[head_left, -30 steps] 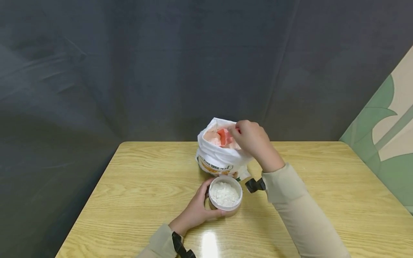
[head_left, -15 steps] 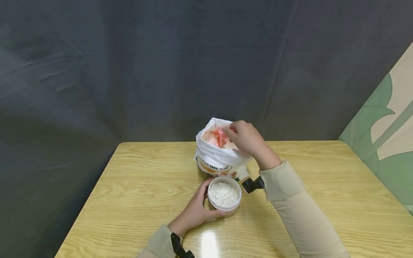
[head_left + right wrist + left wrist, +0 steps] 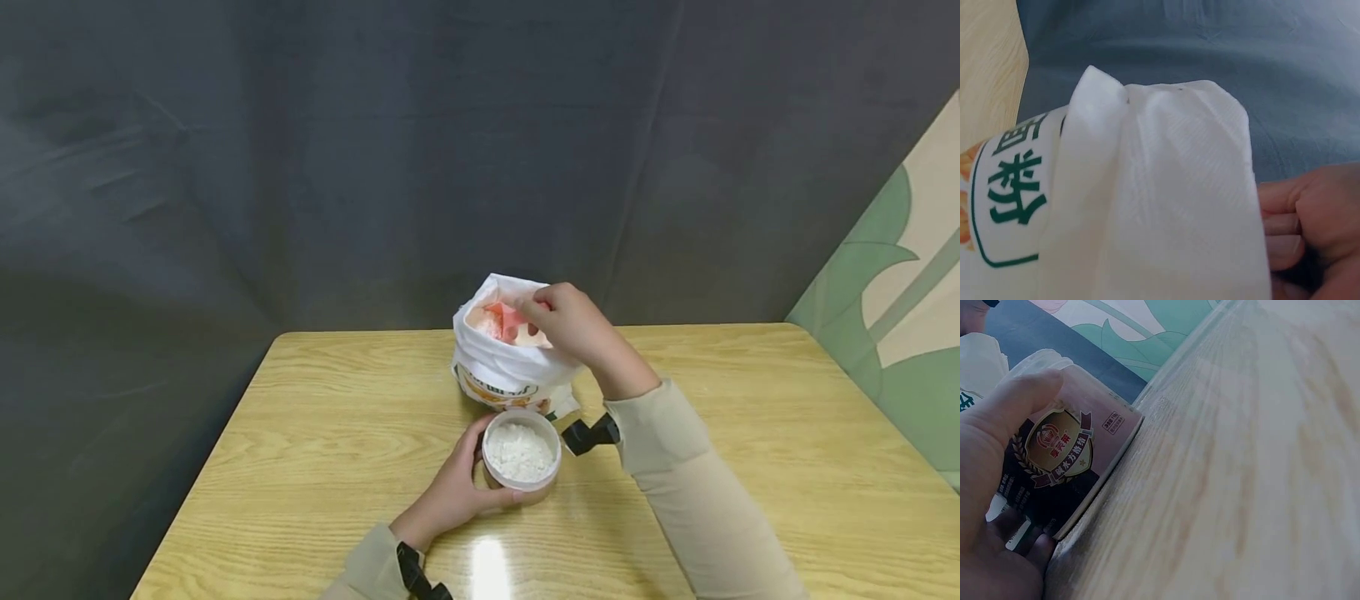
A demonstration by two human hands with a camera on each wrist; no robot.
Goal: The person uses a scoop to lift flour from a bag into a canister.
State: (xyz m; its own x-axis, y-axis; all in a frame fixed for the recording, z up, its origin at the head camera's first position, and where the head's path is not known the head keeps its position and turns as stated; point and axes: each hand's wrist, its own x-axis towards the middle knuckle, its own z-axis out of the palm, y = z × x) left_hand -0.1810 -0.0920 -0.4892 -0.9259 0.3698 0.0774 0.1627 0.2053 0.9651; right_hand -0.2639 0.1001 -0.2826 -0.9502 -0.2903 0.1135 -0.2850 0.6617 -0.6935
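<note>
A white flour bag [image 3: 498, 360] with printed lettering stands near the far table edge, its top rolled outward. Inside its mouth sits a red-pink scoop [image 3: 507, 320], partly sunk in pale powder. My right hand [image 3: 576, 327] pinches the scoop's handle end above the bag's right rim; the bag wall [image 3: 1179, 187] hides most of that grip in the right wrist view. In front of the bag, my left hand [image 3: 453, 492] holds a round jar [image 3: 489, 482] on the tabletop, thumb along the near side. White powder [image 3: 519, 452] fills it near the rim. A dark label [image 3: 1057, 447] wraps the jar.
The wood-grain table [image 3: 337, 450] extends left and right of the bag and jar. Behind it hangs a dark cloth [image 3: 450, 150]. A green-and-beige leaf-patterned panel [image 3: 911, 325] borders the right side.
Within the bag, the scoop and my right hand have shifted a little left and slightly down. My left hand keeps its hold on the jar, which stays in place.
</note>
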